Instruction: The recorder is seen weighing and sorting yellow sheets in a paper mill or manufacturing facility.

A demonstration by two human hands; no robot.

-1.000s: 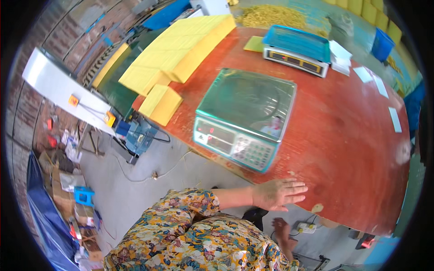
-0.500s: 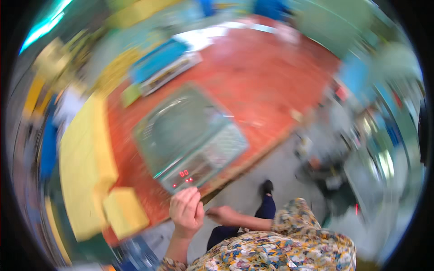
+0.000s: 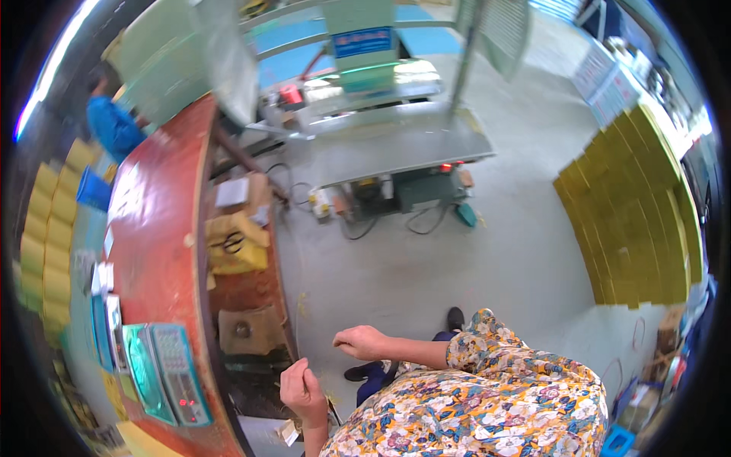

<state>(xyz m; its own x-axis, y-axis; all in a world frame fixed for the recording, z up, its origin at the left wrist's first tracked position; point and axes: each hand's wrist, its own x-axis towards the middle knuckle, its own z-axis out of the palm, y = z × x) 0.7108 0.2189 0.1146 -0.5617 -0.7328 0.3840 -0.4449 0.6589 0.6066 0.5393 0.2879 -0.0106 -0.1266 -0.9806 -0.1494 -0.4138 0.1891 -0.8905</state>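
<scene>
Green scale on red table, near loosely curled, empty left hand and right hand.

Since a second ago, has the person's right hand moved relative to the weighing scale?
Yes. The right hand has left the red table edge by the scale and hangs over the floor.

Left hand and right hand, fingers curled, both empty
</scene>
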